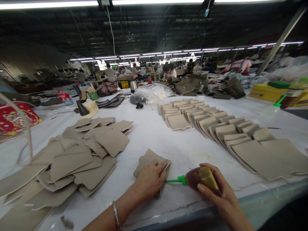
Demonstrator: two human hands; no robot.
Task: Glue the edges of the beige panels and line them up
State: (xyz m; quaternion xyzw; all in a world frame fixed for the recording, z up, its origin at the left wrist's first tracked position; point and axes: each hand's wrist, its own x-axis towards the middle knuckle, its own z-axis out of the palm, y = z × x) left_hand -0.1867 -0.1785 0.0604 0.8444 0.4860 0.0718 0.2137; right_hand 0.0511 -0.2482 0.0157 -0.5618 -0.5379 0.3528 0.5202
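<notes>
My left hand [151,178] presses on a small grey-beige leather piece [146,159] on the white table, its fingers bent over the piece's right edge. In my right hand [222,189] is a glue bottle [201,179] of dark amber liquid, lying on its side. The bottle's green nozzle [175,180] points left, its tip beside the fingers of my left hand at the piece's edge. A loose heap of similar pieces [84,157] lies on the left. Overlapping rows of folded pieces [211,125] stretch across the right side.
Behind lie a clear plastic bag [154,93], a red bottle [64,97] and dark leather parts [192,85]. A red patterned box [19,118] stands at far left, a yellow box [267,92] at far right. The table's front edge [269,199] runs below my hands. Several people sit farther back.
</notes>
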